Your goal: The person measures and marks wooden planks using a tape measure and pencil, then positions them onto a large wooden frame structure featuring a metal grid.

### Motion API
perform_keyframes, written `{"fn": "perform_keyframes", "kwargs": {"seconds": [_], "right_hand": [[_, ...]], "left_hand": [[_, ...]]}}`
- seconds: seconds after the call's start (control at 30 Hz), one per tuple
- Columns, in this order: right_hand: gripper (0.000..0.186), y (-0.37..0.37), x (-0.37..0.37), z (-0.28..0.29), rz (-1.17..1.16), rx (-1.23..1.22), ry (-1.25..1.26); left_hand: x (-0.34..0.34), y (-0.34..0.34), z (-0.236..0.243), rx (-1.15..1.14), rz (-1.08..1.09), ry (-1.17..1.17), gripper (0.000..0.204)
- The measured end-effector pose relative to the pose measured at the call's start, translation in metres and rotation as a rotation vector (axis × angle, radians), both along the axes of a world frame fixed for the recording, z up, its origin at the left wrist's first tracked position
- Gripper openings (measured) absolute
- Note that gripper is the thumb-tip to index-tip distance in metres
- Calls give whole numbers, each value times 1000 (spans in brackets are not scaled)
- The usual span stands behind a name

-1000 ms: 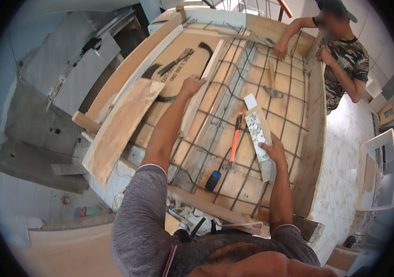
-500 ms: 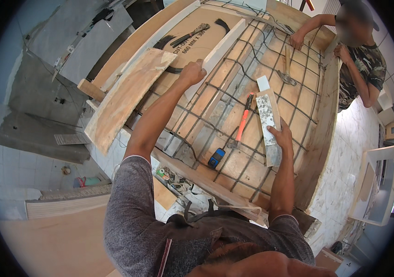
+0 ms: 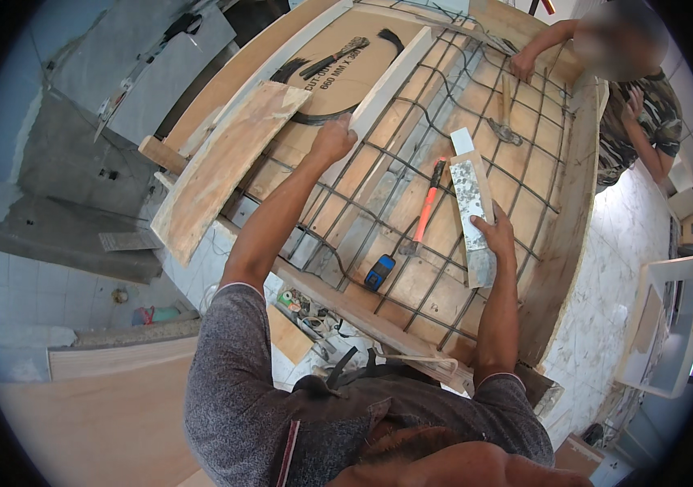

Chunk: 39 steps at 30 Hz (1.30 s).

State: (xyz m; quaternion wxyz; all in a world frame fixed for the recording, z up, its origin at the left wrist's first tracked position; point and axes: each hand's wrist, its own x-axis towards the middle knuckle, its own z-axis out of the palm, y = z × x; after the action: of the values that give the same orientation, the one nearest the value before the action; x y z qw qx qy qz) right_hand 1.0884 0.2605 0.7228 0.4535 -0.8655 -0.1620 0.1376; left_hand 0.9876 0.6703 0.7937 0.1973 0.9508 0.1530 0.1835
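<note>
My left hand [image 3: 333, 140] is closed on the near end of a long white board [image 3: 392, 79], which stands on edge beside a brown cardboard panel [image 3: 346, 65]. In my right hand [image 3: 494, 235] is a short wooden block [image 3: 468, 195] with a speckled white face, held over a grid of steel bars [image 3: 525, 174]. A small white piece [image 3: 462, 140] shows at the block's far end. Left of the block lie a hammer with an orange and black handle [image 3: 428, 207] and a blue and black tape measure [image 3: 380, 272]. Another hammer with a wooden handle [image 3: 506, 105] rests farther away.
Wooden form boards [image 3: 561, 276] edge the grid. A loose plywood piece [image 3: 229, 166] slants across the left side. Black wire bundles [image 3: 335, 58] lie on the cardboard. At the far right, a co-worker [image 3: 643, 109] has one hand [image 3: 522, 65] at the bars.
My left hand has shifted slightly toward me at the white board's end. The co-worker's nearer hand has come off the form's edge and opened. My right hand still holds the block.
</note>
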Motion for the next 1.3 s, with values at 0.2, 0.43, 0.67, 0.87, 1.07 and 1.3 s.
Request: {"fn": "perform_keyframes", "kwargs": {"seconds": [0.2,0.43,0.67,0.87,1.07,1.3], "right_hand": [[73,0,-4,13,21,64,92],[69,-9,9,-13,-1,56,5],[70,-4,3,-1,28,46,7],[68,0,1,-2,41,66,-17],[65,-3,6,-2,82,61,-6],[68,-3,-2,12,68,60,35]], "left_hand": [[-3,-9,6,20,31,-1,32],[5,-22,12,60,60,21,27],[16,-24,2,81,148,150,37],[3,-29,4,22,152,270,55],[-14,-34,7,28,137,407,72],[-48,-52,4,75,66,501,83]]}}
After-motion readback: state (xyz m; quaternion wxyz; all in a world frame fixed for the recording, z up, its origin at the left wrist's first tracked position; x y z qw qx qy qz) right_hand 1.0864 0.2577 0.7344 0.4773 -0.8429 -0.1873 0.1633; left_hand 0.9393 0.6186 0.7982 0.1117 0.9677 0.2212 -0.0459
